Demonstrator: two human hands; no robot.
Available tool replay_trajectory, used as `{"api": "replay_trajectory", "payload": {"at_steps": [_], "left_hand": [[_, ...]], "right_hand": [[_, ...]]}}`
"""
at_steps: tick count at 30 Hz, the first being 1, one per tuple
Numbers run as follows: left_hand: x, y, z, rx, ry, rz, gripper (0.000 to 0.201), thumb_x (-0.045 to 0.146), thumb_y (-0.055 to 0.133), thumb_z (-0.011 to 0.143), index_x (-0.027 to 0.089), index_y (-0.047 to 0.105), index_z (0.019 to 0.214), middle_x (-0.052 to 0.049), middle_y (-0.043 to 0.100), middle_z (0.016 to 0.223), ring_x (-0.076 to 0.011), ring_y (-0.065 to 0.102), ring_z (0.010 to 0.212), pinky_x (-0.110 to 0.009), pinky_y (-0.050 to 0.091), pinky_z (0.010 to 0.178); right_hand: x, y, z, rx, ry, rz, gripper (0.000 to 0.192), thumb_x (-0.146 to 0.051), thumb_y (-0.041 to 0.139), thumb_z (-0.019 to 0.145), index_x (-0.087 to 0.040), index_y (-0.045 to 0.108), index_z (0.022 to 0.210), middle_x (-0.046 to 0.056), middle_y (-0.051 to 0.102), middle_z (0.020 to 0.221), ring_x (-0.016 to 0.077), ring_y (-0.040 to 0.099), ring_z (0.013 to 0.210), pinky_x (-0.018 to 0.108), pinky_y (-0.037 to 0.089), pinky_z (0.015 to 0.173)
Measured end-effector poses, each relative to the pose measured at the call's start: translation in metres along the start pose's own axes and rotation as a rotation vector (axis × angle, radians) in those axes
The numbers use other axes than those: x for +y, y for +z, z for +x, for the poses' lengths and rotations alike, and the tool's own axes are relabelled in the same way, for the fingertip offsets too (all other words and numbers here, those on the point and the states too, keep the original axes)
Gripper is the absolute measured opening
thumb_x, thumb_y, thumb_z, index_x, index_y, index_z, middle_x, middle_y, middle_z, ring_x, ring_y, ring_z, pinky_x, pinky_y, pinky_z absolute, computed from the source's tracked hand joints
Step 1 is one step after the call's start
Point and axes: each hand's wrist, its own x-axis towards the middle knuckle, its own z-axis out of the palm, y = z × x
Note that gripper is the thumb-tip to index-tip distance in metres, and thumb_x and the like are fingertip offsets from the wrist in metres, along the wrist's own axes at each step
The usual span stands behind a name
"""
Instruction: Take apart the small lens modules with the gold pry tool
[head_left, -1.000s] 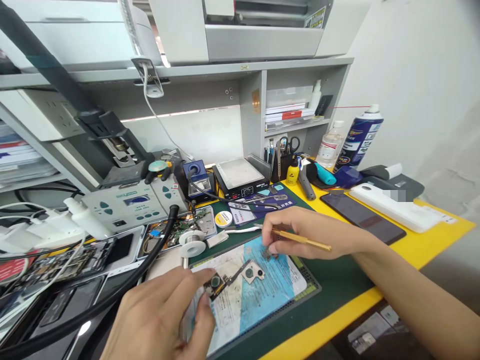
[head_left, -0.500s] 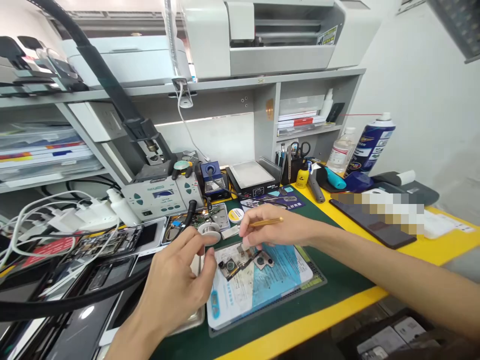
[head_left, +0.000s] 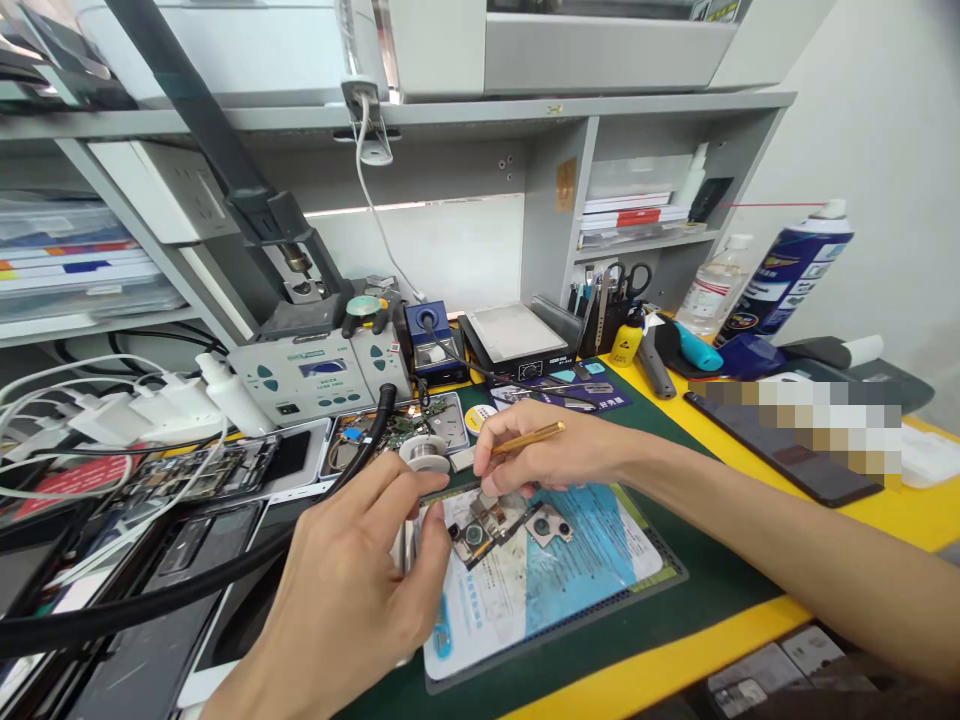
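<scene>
Right hand (head_left: 547, 455) pinches one gold tool (head_left: 529, 437), tip down on the camera parts (head_left: 495, 520). Two lens pieces are there, lying on one blue mat (head_left: 570, 575). Left hand (head_left: 352, 590) is half curled, fingertips beside the nearer piece, holding nothing I can see.

Bright, even light (edges warped)
</scene>
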Motion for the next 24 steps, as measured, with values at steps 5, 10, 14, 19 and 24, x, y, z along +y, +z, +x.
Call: {"api": "replay_trajectory", "payload": {"at_steps": [5, 10, 14, 19, 24], "left_hand": [[0.0026, 0.0006, -0.0005, 0.005, 0.028, 0.021, 0.018, 0.019, 0.054, 0.095, 0.024, 0.066, 0.107, 0.001, 0.055, 0.084, -0.0118, 0.057, 0.068, -0.027, 0.043, 0.059], [0.0060, -0.0017, -0.0002, -0.009, 0.030, 0.031, 0.019, 0.020, 0.053, 0.096, 0.023, 0.066, 0.109, 0.001, 0.056, 0.086, -0.0106, 0.055, 0.067, -0.026, 0.042, 0.058], [0.0068, -0.0032, -0.0014, -0.006, 0.017, 0.041, 0.018, 0.020, 0.052, 0.096, 0.023, 0.065, 0.108, 0.001, 0.056, 0.086, -0.0100, 0.056, 0.065, -0.025, 0.043, 0.056], [0.0081, -0.0035, -0.0016, -0.023, 0.005, 0.041, 0.018, 0.021, 0.053, 0.096, 0.024, 0.065, 0.109, 0.002, 0.056, 0.087, -0.0077, 0.056, 0.064, -0.021, 0.042, 0.052], [0.0084, -0.0033, -0.0015, -0.008, 0.026, 0.055, 0.016, 0.020, 0.052, 0.096, 0.023, 0.064, 0.107, 0.000, 0.058, 0.091, -0.0114, 0.060, 0.076, -0.025, 0.046, 0.065]], "right_hand": [[0.0017, 0.0004, 0.0019, -0.010, -0.008, 0.001, 0.017, -0.018, 0.074, 0.076, -0.016, 0.064, 0.090, -0.003, 0.061, 0.070, 0.0082, 0.055, 0.054, 0.013, 0.031, 0.031], [0.0008, 0.0019, 0.0021, 0.009, -0.006, -0.004, 0.016, -0.016, 0.074, 0.076, -0.017, 0.064, 0.089, -0.005, 0.057, 0.062, 0.0079, 0.051, 0.050, 0.013, 0.030, 0.030], [0.0016, 0.0027, 0.0015, 0.008, -0.023, -0.008, 0.015, -0.016, 0.073, 0.078, -0.018, 0.064, 0.090, -0.007, 0.055, 0.059, 0.0077, 0.049, 0.049, 0.012, 0.031, 0.030], [0.0015, 0.0021, 0.0004, 0.009, -0.011, 0.010, 0.016, -0.017, 0.074, 0.078, -0.017, 0.064, 0.090, -0.006, 0.058, 0.064, 0.0077, 0.052, 0.053, 0.012, 0.033, 0.031], [0.0012, 0.0014, 0.0002, 0.009, 0.010, 0.057, 0.015, -0.016, 0.074, 0.076, -0.017, 0.064, 0.088, -0.006, 0.058, 0.064, 0.0067, 0.053, 0.053, 0.012, 0.034, 0.032]]}}
